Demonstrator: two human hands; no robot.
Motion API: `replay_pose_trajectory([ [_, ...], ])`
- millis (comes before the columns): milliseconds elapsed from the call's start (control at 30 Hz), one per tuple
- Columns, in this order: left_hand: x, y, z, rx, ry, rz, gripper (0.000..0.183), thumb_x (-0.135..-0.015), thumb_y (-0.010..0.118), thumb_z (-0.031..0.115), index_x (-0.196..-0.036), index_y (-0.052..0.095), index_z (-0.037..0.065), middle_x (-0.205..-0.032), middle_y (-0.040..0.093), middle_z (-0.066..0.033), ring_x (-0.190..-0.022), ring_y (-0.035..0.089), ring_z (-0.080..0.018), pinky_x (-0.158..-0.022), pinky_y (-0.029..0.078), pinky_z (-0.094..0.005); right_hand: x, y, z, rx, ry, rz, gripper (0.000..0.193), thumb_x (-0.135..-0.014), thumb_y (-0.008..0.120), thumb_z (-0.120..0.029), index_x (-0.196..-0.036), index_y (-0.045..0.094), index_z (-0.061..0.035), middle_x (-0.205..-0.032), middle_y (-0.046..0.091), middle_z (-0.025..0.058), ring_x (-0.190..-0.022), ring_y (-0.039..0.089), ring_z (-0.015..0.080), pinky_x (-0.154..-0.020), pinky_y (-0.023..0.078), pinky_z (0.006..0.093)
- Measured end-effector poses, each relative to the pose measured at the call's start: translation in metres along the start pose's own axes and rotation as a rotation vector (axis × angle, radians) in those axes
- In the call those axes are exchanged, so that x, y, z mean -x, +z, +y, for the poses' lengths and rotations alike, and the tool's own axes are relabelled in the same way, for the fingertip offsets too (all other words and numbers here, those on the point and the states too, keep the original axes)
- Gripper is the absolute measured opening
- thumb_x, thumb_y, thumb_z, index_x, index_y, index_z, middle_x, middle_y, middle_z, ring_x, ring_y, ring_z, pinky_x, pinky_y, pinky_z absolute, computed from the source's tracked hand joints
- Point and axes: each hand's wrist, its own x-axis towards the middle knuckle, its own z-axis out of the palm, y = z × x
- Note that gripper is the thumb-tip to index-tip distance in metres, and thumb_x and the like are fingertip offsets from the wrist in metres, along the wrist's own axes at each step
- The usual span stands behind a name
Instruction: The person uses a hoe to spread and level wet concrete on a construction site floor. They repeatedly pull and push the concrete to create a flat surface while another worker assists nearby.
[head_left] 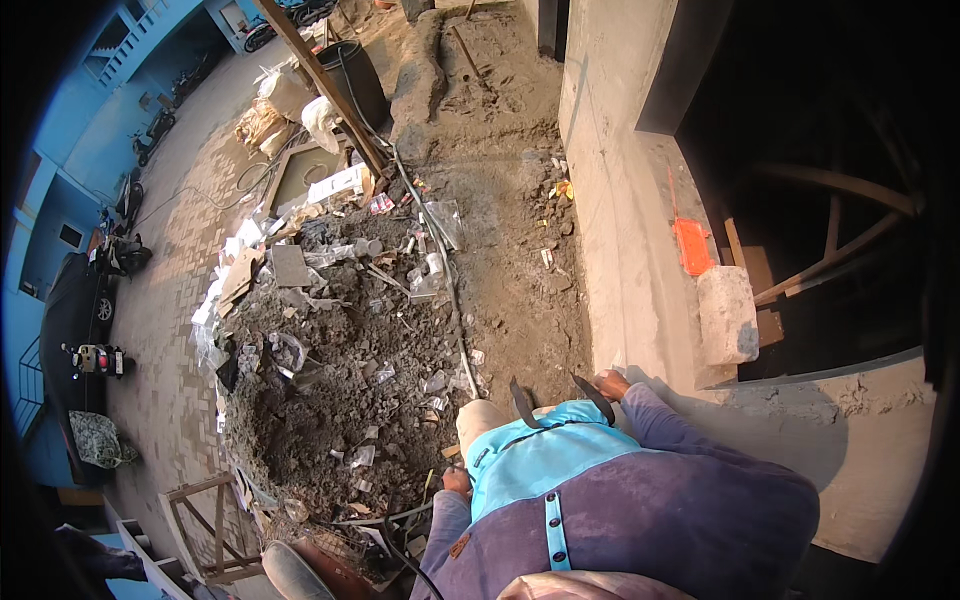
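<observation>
Clock directions run from the middle of the head view.

- Wall (610,190), plastered, pale grey: 1 to 4 o'clock; the surface nearest the right hand, so probably where the work lies.
- Heap (320,410), dark soil mixed with scraps: 8 o'clock.
- Path (520,310), bare earth: centre, between heap and wall.
- Shirt (690,500), purple and light blue, worn: 5 o'clock.
- Barrel (356,85), dark, open-topped: 11 o'clock.
- Block (727,315), rough, pale: 3 o'clock, on the ledge.
- Float (692,246), orange, flat: between 2 and 3 o'clock, just beyond the block, apart from both hands.
- Right hand (612,384): 4 o'clock, at the wall's foot, fingers seemingly curled; whether it grips anything cannot be told.
- Left hand (457,481): 6 o'clock, low by the heap's edge, seemingly half closed; its grip cannot be told.
- Pale patch (619,359): 4 o'clock, just beyond the right hand; tool or mark, unclear.

Step in hand, as judged: close work low on the wall, right hand leading. A next move there calls for steady footing and the right hand kept near the surface.
</observation>
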Motion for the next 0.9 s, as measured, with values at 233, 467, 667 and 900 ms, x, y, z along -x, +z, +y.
replay_pose_trajectory([
  [233,-0.124,0.033,0.157,-0.21,0.352,0.094,0.04,-0.097,0.06,0.031,-0.111,0.073,-0.005,-0.101,0.076,-0.0217,-0.095,0.072,-0.0282,-0.085,0.054,-0.0392,-0.054,-0.047,-0.066,-0.563,0.197,0.187,0.032,-0.1,0.057,-0.027,-0.123,0.059,-0.0037,-0.103,0.074,0.0162,-0.085,0.073,0.027,-0.068,0.059,0.0395],
  [467,-0.202,0.034,0.238,-0.131,0.092,-0.122,0.038,-0.1,0.06,0.028,-0.12,0.07,-0.003,-0.106,0.075,-0.0204,-0.098,0.07,-0.0277,-0.085,0.053,-0.0385,-0.132,-0.018,-0.113,-0.175,-0.175,-0.127,0.026,-0.088,0.064,-0.028,-0.101,0.069,-0.0056,-0.097,0.073,0.0137,-0.084,0.07,0.0292,-0.07,0.054,0.0464],
  [667,-0.298,0.005,0.306,-0.405,0.055,-0.098,0.034,-0.1,0.059,0.029,-0.114,0.066,-0.001,-0.103,0.074,-0.0188,-0.097,0.07,-0.0288,-0.083,0.055,-0.0426,-0.231,-0.077,-0.16,-0.038,-0.044,0.027,0.028,-0.088,0.063,-0.03,-0.103,0.069,-0.0073,-0.093,0.069,0.0123,-0.081,0.068,0.0309,-0.065,0.052,0.0506],
  [900,-0.415,-0.013,0.505,0.075,-0.234,-0.164,0.033,-0.102,0.055,0.03,-0.118,0.061,0.001,-0.085,0.07,-0.0118,-0.075,0.07,-0.0219,-0.064,0.056,-0.0372,-0.313,-0.205,-0.269,-0.963,-0.074,-0.038,0.033,-0.096,0.064,-0.03,-0.12,0.061,-0.0066,-0.099,0.068,0.0131,-0.078,0.069,0.0289,-0.062,0.056,0.0404],
])
